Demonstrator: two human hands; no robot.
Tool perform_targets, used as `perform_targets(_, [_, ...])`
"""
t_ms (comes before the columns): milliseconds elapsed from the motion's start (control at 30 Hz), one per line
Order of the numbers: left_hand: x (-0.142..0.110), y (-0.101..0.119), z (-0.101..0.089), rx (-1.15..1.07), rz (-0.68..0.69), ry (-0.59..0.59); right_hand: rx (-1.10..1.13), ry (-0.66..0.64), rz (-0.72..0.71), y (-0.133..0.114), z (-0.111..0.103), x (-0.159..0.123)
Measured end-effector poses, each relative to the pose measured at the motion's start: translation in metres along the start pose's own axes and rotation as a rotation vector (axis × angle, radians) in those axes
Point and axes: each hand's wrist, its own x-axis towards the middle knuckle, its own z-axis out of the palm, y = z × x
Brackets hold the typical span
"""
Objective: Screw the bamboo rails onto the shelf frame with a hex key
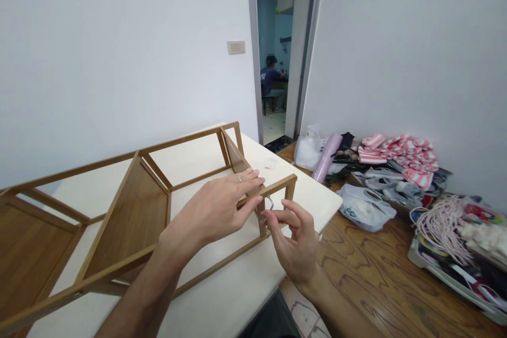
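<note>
A wooden shelf frame (130, 190) lies on its side across a white table (237, 285). My left hand (216, 208) rests on the frame's near rail close to its end post, fingers stretched along the wood and curled round it. My right hand (295, 235) is just right of that post, thumb and forefinger pinched on a small metal hex key (270, 202) that sits at the rail's joint.
Piles of clothes (396, 161), plastic bags (366, 206) and a tray of pink cords (439, 222) cover the wooden floor at right. An open doorway (279, 47) behind shows a person seated in another room. A wall stands behind the table.
</note>
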Motion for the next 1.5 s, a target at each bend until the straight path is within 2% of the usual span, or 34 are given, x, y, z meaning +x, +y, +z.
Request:
perform_targets(67, [-0.001, -0.001, 0.003, 0.006, 0.004, 0.016, 0.023, -0.007, -0.052, 0.001, 0.000, -0.001])
perform_targets(267, [-0.002, -0.002, 0.007, -0.005, 0.013, 0.034, -0.005, -0.187, -0.216, -0.001, -0.011, 0.014])
perform_targets(333, [-0.002, -0.003, 0.006, -0.014, 0.017, 0.023, -0.047, -0.211, -0.285, -0.001, -0.014, 0.018])
perform_targets(467, [-0.001, -0.002, 0.004, -0.024, 0.014, 0.004, -0.154, -0.169, -0.396, -0.001, -0.017, 0.026])
perform_targets(600, [0.000, -0.002, 0.004, -0.031, 0.030, 0.008, -0.265, -0.092, -0.426, -0.002, -0.014, 0.040])
perform_targets(767, [0.000, -0.003, 0.007, -0.022, 0.035, 0.054, -0.304, 0.043, -0.355, 0.003, -0.008, 0.057])
perform_targets(967, [0.000, -0.004, 0.012, -0.010, 0.049, 0.084, -0.358, 0.066, -0.279, 0.016, -0.018, 0.050])
perform_targets(1133, [0.000, -0.002, 0.011, -0.012, 0.040, 0.085, -0.356, -0.017, -0.209, 0.024, -0.026, 0.021])
perform_targets(1267, [0.001, 0.000, 0.010, -0.015, 0.024, 0.074, -0.272, -0.111, -0.148, 0.018, -0.017, 0.001])
perform_targets(1500, [0.002, 0.002, 0.006, -0.011, -0.005, 0.033, -0.007, -0.189, 0.010, -0.012, 0.003, 0.003])
